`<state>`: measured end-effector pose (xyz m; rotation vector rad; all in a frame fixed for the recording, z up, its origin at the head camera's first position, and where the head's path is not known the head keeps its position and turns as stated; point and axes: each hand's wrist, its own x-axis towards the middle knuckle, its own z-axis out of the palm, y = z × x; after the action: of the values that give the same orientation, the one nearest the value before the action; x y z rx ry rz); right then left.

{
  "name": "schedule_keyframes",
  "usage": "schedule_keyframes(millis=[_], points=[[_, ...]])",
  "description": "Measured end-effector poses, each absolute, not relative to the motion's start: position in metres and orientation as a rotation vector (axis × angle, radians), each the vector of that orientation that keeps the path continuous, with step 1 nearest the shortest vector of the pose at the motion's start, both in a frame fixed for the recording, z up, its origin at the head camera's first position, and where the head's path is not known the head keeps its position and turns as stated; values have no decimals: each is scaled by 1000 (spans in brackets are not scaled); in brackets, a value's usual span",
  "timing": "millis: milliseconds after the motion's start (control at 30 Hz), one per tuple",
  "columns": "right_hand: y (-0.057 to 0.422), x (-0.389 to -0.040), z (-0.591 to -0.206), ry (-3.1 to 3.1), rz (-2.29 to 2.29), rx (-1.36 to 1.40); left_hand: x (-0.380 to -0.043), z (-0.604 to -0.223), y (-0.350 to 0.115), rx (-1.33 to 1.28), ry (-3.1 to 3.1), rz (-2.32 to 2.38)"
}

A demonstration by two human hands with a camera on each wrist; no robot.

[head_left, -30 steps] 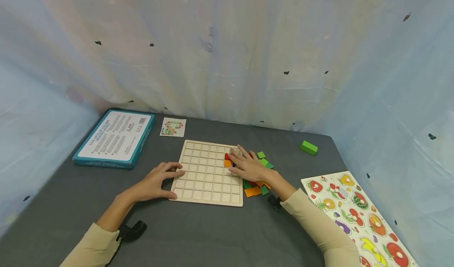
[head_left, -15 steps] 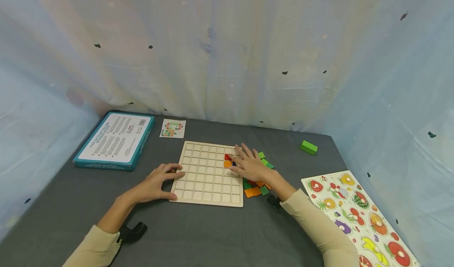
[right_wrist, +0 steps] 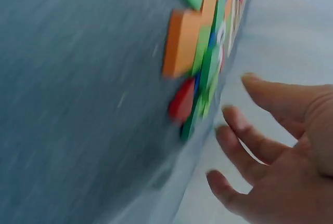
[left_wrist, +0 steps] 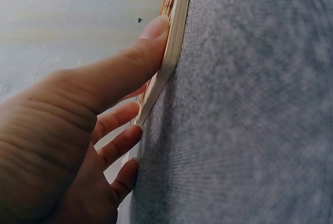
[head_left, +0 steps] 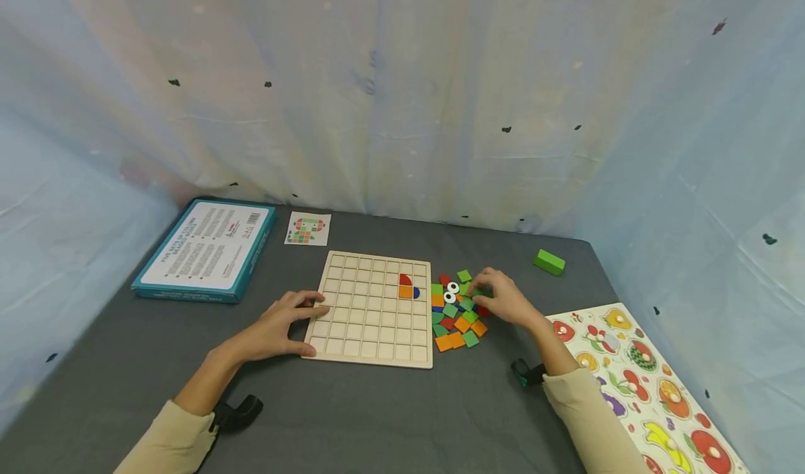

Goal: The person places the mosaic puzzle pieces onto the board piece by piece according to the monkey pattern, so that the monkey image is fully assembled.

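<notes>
A wooden grid board (head_left: pixel 363 331) lies on the dark tabletop. In its upper right area sit a red quarter-round tile (head_left: pixel 405 279), an orange tile (head_left: pixel 406 292) and a blue half-round tile (head_left: pixel 416 293). My left hand (head_left: pixel 277 327) rests at the board's left side; in the left wrist view the thumb (left_wrist: pixel 140 52) touches the near corner and the fingers meet the edge. Just right of the board is a pile of coloured tiles (head_left: pixel 462 324). My right hand (head_left: pixel 508 303) hovers at the pile's right side, its fingers spread and holding nothing in the right wrist view.
A teal-edged box (head_left: pixel 204 243) lies at the back left, beside a small pattern card (head_left: pixel 307 228). A green block (head_left: pixel 549 262) stands at the back right. A fruit puzzle board (head_left: pixel 650 383) occupies the right side of the table. Hanging sheets surround the tabletop.
My right hand has moved right, off the board and over to the tile pile, uncovering the three placed tiles and the white ring tiles. My left hand has stayed at the board.
</notes>
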<state>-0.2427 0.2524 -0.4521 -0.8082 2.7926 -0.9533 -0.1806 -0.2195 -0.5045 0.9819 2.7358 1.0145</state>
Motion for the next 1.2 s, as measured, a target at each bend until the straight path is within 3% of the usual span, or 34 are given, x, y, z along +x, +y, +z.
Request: schedule_keyframes(millis=[233, 700, 1000, 1200], points=[[281, -230, -463, 2723, -1009, -695, -180, -503, -219, 984, 2739, 1008], [268, -236, -462, 2715, -1023, -708, -179, -504, -219, 968, 2742, 1006], [210, -237, -455, 2341, -1546, -503, -180, -505, -220, 976, 2743, 1007], [164, -236, -462, 2400, -1526, -490, -181, -505, -220, 979, 2744, 1006]])
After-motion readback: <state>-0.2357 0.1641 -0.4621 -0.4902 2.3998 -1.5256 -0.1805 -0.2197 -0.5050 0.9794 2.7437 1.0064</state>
